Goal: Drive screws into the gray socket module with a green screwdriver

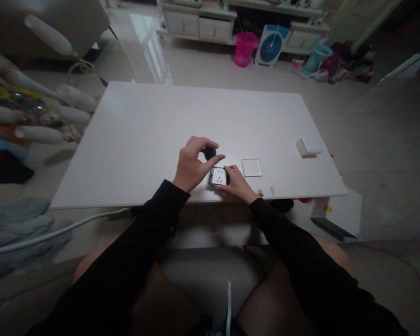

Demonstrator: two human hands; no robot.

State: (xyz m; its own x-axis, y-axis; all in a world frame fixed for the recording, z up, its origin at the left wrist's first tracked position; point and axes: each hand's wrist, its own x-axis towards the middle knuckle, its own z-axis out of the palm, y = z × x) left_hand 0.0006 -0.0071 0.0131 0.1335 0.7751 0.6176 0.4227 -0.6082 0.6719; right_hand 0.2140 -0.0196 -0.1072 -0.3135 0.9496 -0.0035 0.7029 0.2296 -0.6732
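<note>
Since the socket [219,176] seems to be getting worked on near the front edge of the bench [150,135], a steady hold is probably called for next. That socket's clasped by the right hand [237,181]; a dark knob [209,152] is ringed by the half-open left hand [193,162], though whether it's pinched can't be told.

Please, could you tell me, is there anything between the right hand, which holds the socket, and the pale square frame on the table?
Nothing visible stands between the right hand and the square frame; only bare tabletop shows there. The small yellow figure lies nearer the front edge.
</note>
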